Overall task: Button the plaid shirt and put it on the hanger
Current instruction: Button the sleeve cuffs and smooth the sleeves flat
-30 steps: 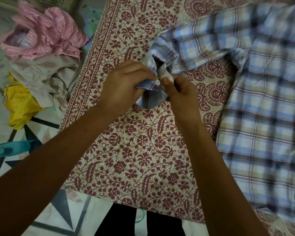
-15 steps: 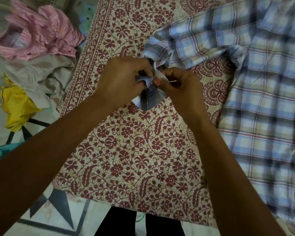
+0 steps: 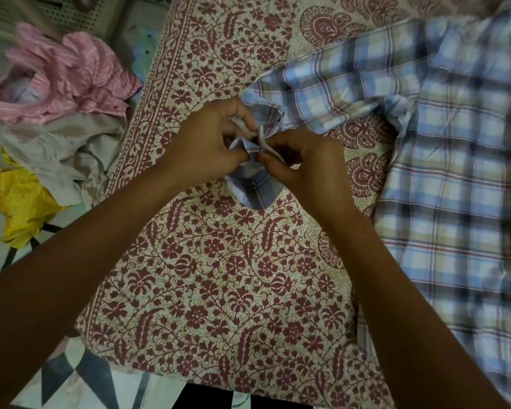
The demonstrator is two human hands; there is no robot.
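Observation:
The blue, cream and red plaid shirt [image 3: 455, 178] lies spread on the right of a red floral bedsheet [image 3: 219, 290]. One sleeve stretches left to the middle, and its cuff [image 3: 252, 190] is lifted off the sheet. My left hand [image 3: 207, 143] pinches the cuff's left edge. My right hand [image 3: 304, 160] pinches the cuff's other flap between thumb and forefinger, right against the left hand's fingertips. The button itself is hidden between the fingers. No hanger is in view.
A crumpled pink striped garment [image 3: 62, 81] sits at the far left on a pile with pale grey cloth [image 3: 62, 154] and a yellow piece [image 3: 21, 202]. The bed's edge runs diagonally at left, with patterned floor [image 3: 71, 376] below.
Both hands stay on the cuff. The fingers have shifted, bringing the two cuff flaps closer together, and the cuff has bunched up more between them.

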